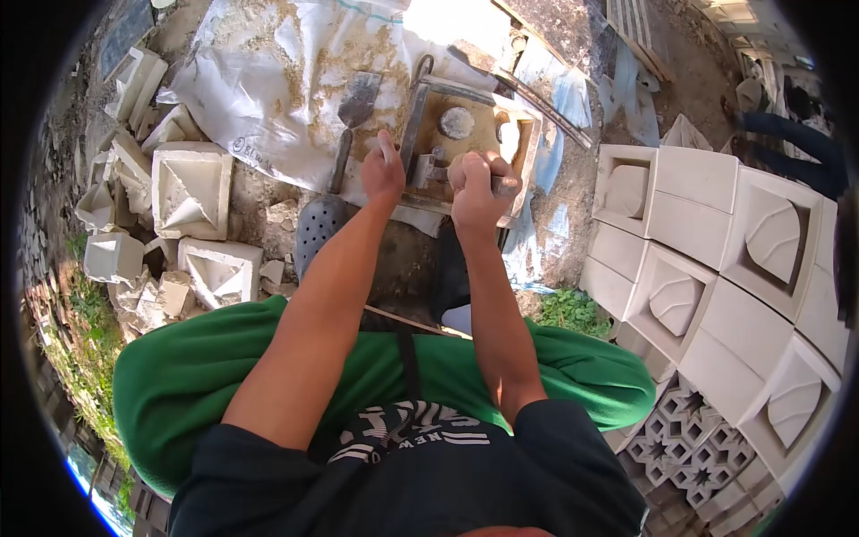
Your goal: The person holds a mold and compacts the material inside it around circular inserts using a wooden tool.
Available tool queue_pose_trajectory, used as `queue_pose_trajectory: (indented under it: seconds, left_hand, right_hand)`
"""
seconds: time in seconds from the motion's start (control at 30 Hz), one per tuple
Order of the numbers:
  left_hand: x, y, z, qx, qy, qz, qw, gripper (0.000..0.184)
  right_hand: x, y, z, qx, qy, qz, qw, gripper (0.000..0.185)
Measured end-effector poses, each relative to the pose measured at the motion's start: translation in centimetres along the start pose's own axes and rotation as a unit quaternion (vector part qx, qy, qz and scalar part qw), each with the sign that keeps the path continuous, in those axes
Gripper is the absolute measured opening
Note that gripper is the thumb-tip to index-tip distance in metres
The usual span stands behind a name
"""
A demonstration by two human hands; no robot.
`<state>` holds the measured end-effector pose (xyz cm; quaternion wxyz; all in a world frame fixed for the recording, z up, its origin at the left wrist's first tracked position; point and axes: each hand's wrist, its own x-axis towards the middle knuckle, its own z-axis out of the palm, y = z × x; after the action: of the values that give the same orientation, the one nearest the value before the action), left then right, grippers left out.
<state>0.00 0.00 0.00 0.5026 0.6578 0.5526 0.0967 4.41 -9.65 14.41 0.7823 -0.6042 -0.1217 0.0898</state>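
My left hand (384, 170) is raised beside the left edge of a rectangular mould frame (527, 183), its fingers close together; whether it holds anything is hard to make out. My right hand (480, 183) is wrapped round a rounded, dusty tool handle (506, 185) over the front part of the mould. A small metal fitting (426, 168) sits on the mould between my hands. Behind it, a pale round disc (457, 123) shows on the sandy brown surface. Left of the mould lies a trowel (360, 100), its handle toward me.
A white sheet smeared with sand (259, 98) spreads behind the trowel. Broken pale blocks (191, 190) are piled at the left. Cast blocks (694, 210) stand in rows at the right, with star-patterned lattice blocks (693, 447) nearer me. A person's leg (792, 148) shows at the far right.
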Motion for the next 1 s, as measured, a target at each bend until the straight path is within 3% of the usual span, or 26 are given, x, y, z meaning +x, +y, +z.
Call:
queue_pose_trajectory:
  seconds: [0.03, 0.07, 0.1, 0.2, 0.27, 0.4, 0.57, 0.63, 0.77, 0.87, 0.97, 1.0]
  left_hand:
    - [-0.9, -0.7, -0.1, 0.012, -0.01, -0.008, 1.0, 0.072]
    - [-0.9, -0.6, -0.1, 0.015, -0.01, -0.019, 1.0, 0.072]
    - [6.0, 3.2, 0.0, -0.013, 0.038, 0.07, 0.997, 0.072]
    - [0.8, 0.6, -0.3, 0.007, 0.002, 0.014, 1.0, 0.071]
    - [0.7, 0.9, -0.2, 0.009, -0.009, 0.005, 1.0, 0.071]
    - [1.4, 0.9, -0.1, 0.022, 0.005, 0.018, 1.0, 0.072]
    - [1.3, 0.6, 0.0, -0.002, -0.012, 0.035, 0.999, 0.072]
    - [1.3, 0.5, -0.3, 0.014, -0.022, 0.006, 1.0, 0.071]
    - [1.1, -0.1, -0.4, 0.029, -0.015, 0.0, 0.999, 0.07]
    - [0.9, 0.6, -0.2, 0.02, -0.022, 0.004, 1.0, 0.069]
    - [0.7, 0.1, -0.2, 0.013, -0.008, 0.011, 1.0, 0.069]
    - [1.1, 0.0, 0.1, 0.017, -0.006, 0.008, 1.0, 0.069]
  right_hand:
    - [-0.5, -1.2, -0.4, 0.056, 0.028, 0.035, 0.997, 0.038]
    - [-0.7, -2.2, -0.6, 0.08, 0.011, 0.005, 0.997, 0.038]
    - [3.1, -0.4, 1.8, 0.132, -0.005, -0.085, 0.988, 0.037]
    - [-0.6, 0.0, 0.6, 0.043, 0.025, -0.051, 0.997, 0.037]
    - [-0.5, 0.7, 0.5, -0.018, -0.011, -0.023, 1.0, 0.036]
    - [-0.7, -1.1, -0.4, 0.089, -0.019, -0.017, 0.996, 0.035]
    - [-0.4, 2.4, -0.3, 0.015, -0.025, -0.04, 0.999, 0.035]
    - [0.7, 0.0, 0.2, 0.069, -0.003, 0.047, 0.996, 0.035]
    - [0.8, -1.2, -0.7, 0.156, -0.03, -0.013, 0.987, 0.036]
    - [0.4, 1.5, 0.0, 0.082, -0.002, 0.015, 0.997, 0.037]
    - [1.1, 0.1, -0.5, 0.095, 0.015, 0.042, 0.994, 0.037]
    - [0.9, -1.7, -0.4, 0.101, -0.011, 0.011, 0.995, 0.037]
